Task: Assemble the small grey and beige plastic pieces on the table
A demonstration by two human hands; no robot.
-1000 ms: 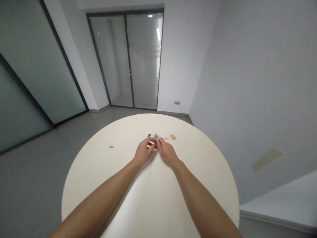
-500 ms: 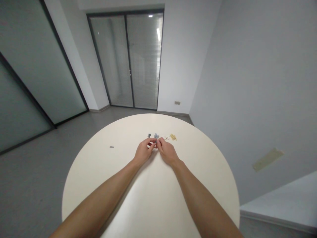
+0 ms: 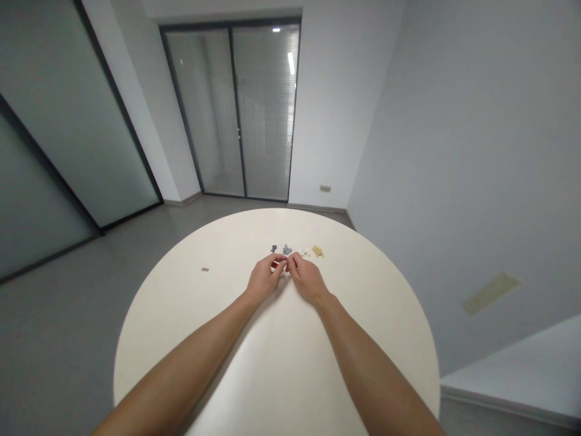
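My left hand [image 3: 265, 275] and my right hand [image 3: 307, 278] meet fingertip to fingertip over the table. Both are closed in a pinch, and whatever sits between the fingers is too small and too covered to name. Just beyond the fingertips lie a few dark grey pieces [image 3: 273, 248] and a small heap of blue-grey pieces [image 3: 287, 249]. Past my right hand are white pieces [image 3: 307, 252], with a pile of yellow pieces [image 3: 318, 251] to their right.
The round white table [image 3: 281, 363] carries a small flat grey piece [image 3: 205, 269] on its left side. Behind it stands a glass double door [image 3: 236, 115] with a dark frame. A wall [image 3: 476, 181] rises on the right.
The fingertips have shifted very slightly against each other, and a dark bit between them no longer shows. The arms and the piles stay where they were.
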